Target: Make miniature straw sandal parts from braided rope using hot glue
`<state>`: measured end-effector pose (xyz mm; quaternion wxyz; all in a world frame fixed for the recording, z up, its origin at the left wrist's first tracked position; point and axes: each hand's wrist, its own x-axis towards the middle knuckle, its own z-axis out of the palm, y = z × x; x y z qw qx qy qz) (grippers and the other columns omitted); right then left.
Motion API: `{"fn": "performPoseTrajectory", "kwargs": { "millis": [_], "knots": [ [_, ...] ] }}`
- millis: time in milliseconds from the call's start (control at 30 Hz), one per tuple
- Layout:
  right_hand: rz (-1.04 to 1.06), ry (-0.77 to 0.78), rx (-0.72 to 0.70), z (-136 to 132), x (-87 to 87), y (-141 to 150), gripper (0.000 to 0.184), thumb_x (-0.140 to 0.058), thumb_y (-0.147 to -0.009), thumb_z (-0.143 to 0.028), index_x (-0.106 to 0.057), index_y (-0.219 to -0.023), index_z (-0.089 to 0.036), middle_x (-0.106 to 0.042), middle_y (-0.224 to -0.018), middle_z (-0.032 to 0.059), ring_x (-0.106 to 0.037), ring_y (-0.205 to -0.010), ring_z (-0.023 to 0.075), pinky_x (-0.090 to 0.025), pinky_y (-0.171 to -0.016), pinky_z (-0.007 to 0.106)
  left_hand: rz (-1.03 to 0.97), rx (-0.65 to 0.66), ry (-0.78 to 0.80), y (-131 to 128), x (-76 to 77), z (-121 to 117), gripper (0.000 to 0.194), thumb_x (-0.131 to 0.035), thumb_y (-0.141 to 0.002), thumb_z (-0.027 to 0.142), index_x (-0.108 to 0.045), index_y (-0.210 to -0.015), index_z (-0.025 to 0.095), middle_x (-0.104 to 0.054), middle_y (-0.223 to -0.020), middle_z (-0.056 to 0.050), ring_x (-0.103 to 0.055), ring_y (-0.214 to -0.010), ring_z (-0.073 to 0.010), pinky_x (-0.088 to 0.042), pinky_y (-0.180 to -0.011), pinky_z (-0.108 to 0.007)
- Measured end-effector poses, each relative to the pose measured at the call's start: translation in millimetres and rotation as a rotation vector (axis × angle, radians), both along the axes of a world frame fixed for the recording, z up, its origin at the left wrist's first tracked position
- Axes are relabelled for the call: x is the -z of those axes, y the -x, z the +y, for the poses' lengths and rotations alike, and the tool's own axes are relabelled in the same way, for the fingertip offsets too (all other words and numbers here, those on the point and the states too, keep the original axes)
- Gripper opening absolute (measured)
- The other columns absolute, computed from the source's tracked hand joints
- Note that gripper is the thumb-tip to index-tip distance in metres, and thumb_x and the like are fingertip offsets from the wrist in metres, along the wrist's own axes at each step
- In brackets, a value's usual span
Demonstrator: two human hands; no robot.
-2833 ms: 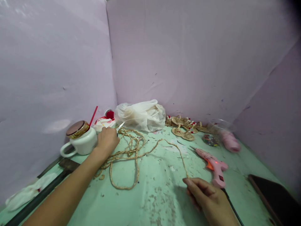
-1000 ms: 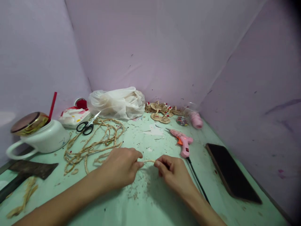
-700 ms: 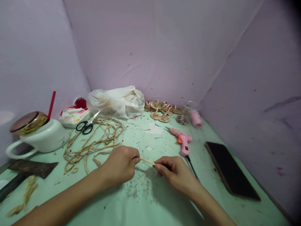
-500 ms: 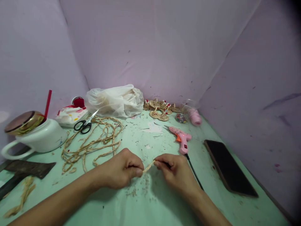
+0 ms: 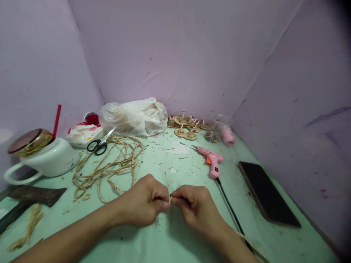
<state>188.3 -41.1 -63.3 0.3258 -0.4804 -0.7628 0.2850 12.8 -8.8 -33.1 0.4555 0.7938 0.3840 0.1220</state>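
- Centrally, both hands meet above the table [image 5: 153, 153], their fingertips just apart, around a very short exposed part of a pale cord [image 5: 170, 200].
- Left hand [image 5: 142, 201]: fingers curled, thumb and forefinger pinching the cord.
- Right hand [image 5: 199, 204]: curled likewise, thumb and forefinger closed on the cord from the other side.
- Step in hand, as judged: close finger work on the cord, perhaps twisting or bending; the fingers hide which.
- Next move, as judged: it calls for two firm pinches and a small, even turn, since slack could let the strands open.
- Loops [image 5: 120, 168]: braided, loosely heaped beyond the left forearm; whether they join the held cord cannot be told.
- Strand [image 5: 253, 248]: thin and pale, beside the right forearm; its link to the cord is unclear.
- Scissors [image 5: 101, 146]: beside the loops, unheld.
- Glue gun [image 5: 214, 159]: beyond the right hand, lying on its side, red light visible, unheld.
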Motion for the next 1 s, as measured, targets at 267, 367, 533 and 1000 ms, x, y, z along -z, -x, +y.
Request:
{"fn": "performPoseTrajectory", "kwargs": {
  "millis": [267,367,533,1000],
  "knots": [
    [-0.033,0.148,0.068,12,-8.4,-19,0.022,-0.051,-0.082,-0.026,-0.066,-0.069,-0.017,-0.061,-0.055,-0.0005,-0.052,-0.051,0.0121,-0.036,-0.047,0.021,0.004,-0.187,0.132,14,-13.8,21,0.017,-0.054,-0.065,0.027,-0.054,-0.054,0.013,-0.034,-0.046,0.007,-0.026,-0.045,-0.0057,-0.021,-0.043,-0.020],
    [0.019,0.076,0.006,5,-16.9,-17,0.020,-0.052,-0.081,-0.022,-0.064,-0.066,-0.017,-0.058,-0.054,-0.0012,-0.050,-0.051,0.0112,-0.036,-0.048,0.021,0.062,-0.270,0.135,15,-12.4,23,0.015,-0.053,-0.063,0.025,-0.054,-0.054,0.014,-0.035,-0.044,0.007,-0.026,-0.044,-0.0060,-0.021,-0.043,-0.020],
    [0.108,0.156,-0.152,-7,-16.3,-2,0.020,-0.050,-0.081,-0.020,-0.062,-0.066,-0.016,-0.056,-0.056,-0.0019,-0.050,-0.053,0.0108,-0.037,-0.051,0.021,0.125,-0.261,0.082,12,-6.8,19,0.010,-0.052,-0.062,0.019,-0.057,-0.055,0.014,-0.042,-0.048,0.005,-0.034,-0.048,-0.0085,-0.024,-0.046,-0.021],
    [0.065,0.179,0.028,3,-6.3,-7,0.023,-0.050,-0.081,-0.027,-0.062,-0.066,-0.015,-0.053,-0.054,-0.0010,-0.046,-0.052,0.0118,-0.033,-0.048,0.023,0.045,-0.052,0.191,9,-16.9,8,0.018,-0.045,-0.070,0.021,-0.046,-0.053,0.015,-0.031,-0.050,0.006,-0.025,-0.048,-0.0069,-0.019,-0.045,-0.022]
  ]
}}
